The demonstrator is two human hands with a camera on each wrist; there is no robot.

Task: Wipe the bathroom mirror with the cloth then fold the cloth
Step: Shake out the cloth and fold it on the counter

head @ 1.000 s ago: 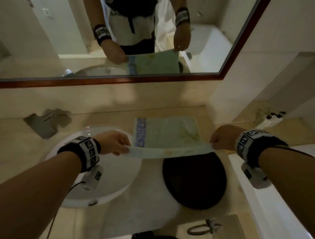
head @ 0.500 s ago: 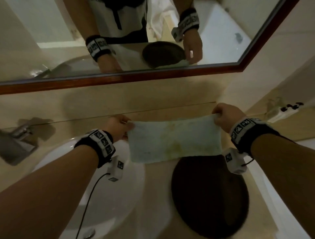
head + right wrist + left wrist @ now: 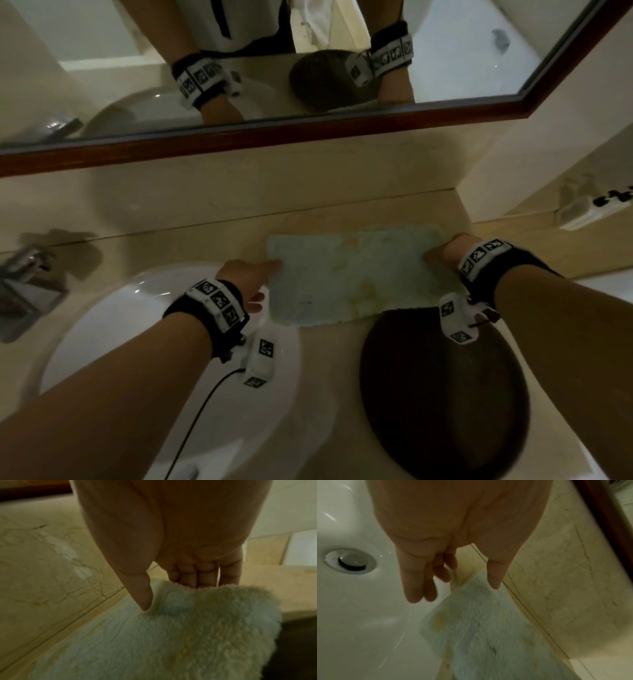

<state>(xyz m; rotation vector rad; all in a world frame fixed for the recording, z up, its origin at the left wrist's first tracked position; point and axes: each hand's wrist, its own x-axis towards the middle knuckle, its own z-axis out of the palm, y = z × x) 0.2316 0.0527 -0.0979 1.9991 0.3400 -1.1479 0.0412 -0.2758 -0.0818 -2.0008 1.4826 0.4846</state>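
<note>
Pale cloth (image 3: 352, 274) between right thumb (image 3: 140, 595), fingers (image 3: 188, 574)

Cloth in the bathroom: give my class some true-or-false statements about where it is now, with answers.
1. The cloth lies flat on the counter. True.
2. It sits between the white sink and a dark round object. True.
3. The left hand clenches it in a fist. False: its fingers are straight; the thumb tip touches its edge.
4. The cloth is pressed against the mirror. False: it lies below the mirror.
</note>
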